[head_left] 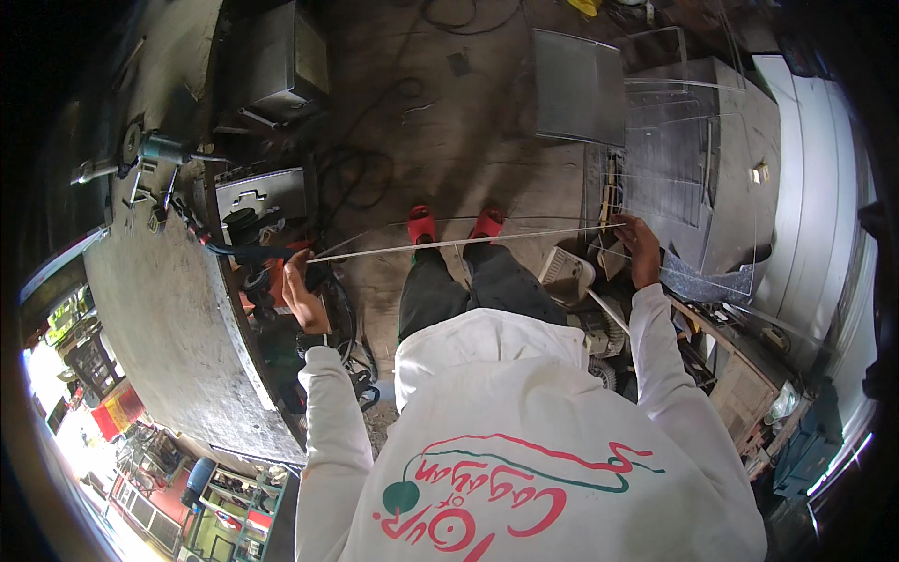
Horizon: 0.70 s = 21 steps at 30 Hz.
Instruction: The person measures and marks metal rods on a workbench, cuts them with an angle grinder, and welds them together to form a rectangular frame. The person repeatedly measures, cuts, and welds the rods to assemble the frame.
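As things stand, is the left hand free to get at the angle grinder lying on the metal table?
Probably not right away. The left hand grips one end of the clear sheet, and the right hand holds the other. The angle grinder lies far up the metal table, though nothing blocks the way.

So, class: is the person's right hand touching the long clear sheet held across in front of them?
Touching. The head view shows the right hand closed on the end of the clear sheet, with no gap between them.

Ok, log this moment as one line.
left hand: grips clear sheet edge | right hand: grips other end | sheet held level over feet
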Tool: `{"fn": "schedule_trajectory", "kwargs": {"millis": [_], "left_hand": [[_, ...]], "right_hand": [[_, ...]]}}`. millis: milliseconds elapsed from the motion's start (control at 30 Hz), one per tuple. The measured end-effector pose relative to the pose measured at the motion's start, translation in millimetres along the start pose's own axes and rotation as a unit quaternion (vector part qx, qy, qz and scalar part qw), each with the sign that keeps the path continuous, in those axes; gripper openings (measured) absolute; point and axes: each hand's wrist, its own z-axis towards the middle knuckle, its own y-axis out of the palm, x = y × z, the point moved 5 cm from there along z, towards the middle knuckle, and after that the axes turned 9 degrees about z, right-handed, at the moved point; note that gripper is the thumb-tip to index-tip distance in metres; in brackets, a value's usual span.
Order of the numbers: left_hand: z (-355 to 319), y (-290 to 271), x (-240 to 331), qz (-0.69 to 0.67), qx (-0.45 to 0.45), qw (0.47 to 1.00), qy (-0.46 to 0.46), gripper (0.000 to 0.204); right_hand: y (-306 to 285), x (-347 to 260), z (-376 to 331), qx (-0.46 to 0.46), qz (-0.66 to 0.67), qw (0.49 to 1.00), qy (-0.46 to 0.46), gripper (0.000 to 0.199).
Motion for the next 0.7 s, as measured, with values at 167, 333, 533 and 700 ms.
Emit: {"fn": "schedule_trajectory", "kwargs": {"millis": [167, 333, 533, 700], "left_hand": [[0.7, 8.6, 0.2, 0.051, -0.021, 0.998, 0.013, 0.054], [-1.4, 20.7, -11.6, 0.016, -0.006, 1.0, 0.006, 0.049], [5.0, 22.1, -13.3, 0.061, 0.008, 0.998, 0.001, 0.049], [10.9, 16.9, -15.5, 0.106, 0.012, 0.994, -0.012, 0.057]], "right_hand": [[-2.3, 14.5, -27.7, 0.012, 0.029, 0.999, 0.016, 0.027], [-11.0, 31.2, -44.8, 0.035, 0.04, 0.999, 0.009, 0.028], [-10.7, 29.9, -45.3, 0.024, 0.043, 0.999, 0.004, 0.029], [4.5, 21.0, -39.8, 0.005, 0.036, 0.999, -0.021, 0.028]]}}
